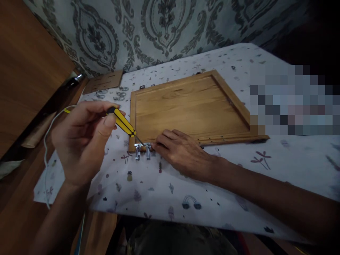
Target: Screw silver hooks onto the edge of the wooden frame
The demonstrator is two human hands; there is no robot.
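My left hand (pixel 85 140) is closed round the yellow and black handle of a screwdriver (pixel 123 123). Its thin shaft slants down to the right, with the tip at a metal hinge (pixel 148 152). A second metal hinge (pixel 137 153) sits just to the left of it. Both are at the near left corner of a wooden cabinet door (pixel 180 109), which lies flat. My right hand (pixel 183 152) rests on the near edge of the door, fingers bent and fingertips against the right hinge; its thumb is hidden.
The door lies on a white printed tablecloth (pixel 170 205). Several small metal parts (pixel 120 95) are beyond the door's left end, beside a cardboard piece (pixel 103 82). A white cable (pixel 45 148) hangs over the left side. Patterned wallpaper (pixel 167 28) backs the table, and a wooden panel (pixel 32 63) stands left.
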